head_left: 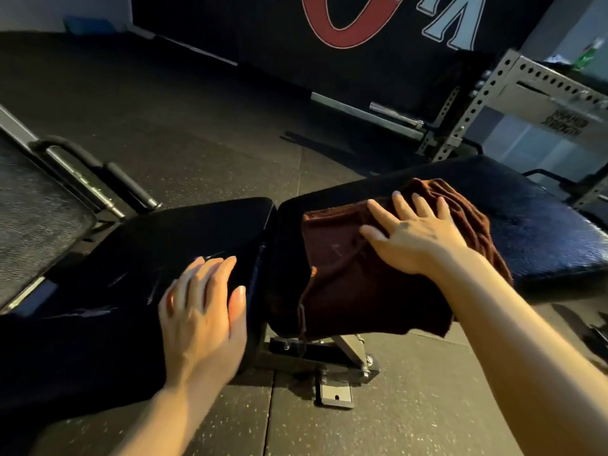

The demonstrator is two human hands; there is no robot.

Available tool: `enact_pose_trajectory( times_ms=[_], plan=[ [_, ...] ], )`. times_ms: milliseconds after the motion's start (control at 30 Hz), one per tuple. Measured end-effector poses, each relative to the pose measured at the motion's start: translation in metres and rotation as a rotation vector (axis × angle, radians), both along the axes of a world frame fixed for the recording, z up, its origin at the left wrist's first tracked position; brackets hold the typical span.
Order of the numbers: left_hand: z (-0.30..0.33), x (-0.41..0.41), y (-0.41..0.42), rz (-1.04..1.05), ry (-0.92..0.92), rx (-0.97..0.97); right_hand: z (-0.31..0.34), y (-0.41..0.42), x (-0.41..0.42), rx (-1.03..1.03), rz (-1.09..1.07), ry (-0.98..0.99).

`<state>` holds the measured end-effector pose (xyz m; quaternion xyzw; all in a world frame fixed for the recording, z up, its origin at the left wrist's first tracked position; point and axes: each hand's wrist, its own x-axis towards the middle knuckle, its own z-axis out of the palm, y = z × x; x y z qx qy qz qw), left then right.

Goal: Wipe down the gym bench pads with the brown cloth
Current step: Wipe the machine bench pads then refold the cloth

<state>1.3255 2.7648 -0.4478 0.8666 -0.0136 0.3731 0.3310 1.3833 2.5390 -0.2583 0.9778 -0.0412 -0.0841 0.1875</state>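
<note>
The person is leaning over a black gym bench, both hands down on it. The right hand [418, 235] is lying flat with its fingers spread wide on top of the brown cloth [368, 274], pressing it onto the long back pad [526, 218]. The cloth is sitting at the near end of that pad, bunched into ridges past the fingertips, and its lower edge is hanging off the pad's front side, with a bit of thread dangling down.

The left hand [204, 307] is resting flat on the seat pad [158, 245], fingers straight and close together, holding nothing, thumb near the pad's right edge. The two pads are sitting just beside each other with a thin gap between them, and the hands are on either side of that gap.

Under the gap, the bench's metal frame [329, 357] is showing, bolted together, with a foot plate on the speckled rubber floor [411, 406]. A grey perforated rack [513, 93] is standing behind the back pad at the upper right, with a barbell end [394, 115] sticking out near it. Another bench with roller pads [128, 182] is sitting off to the left.
</note>
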Motion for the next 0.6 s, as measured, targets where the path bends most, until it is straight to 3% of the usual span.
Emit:
enact_pose_trajectory(
  times_ms=[400,600],
  plan=[
    [-0.008,0.009,0.006,0.025,-0.217,0.061,-0.080,0.117,-0.013,0.013,0.283,0.122],
    [-0.003,0.003,0.004,0.026,-0.138,0.046,-0.044,0.060,-0.015,0.072,0.250,0.040]
  ],
)
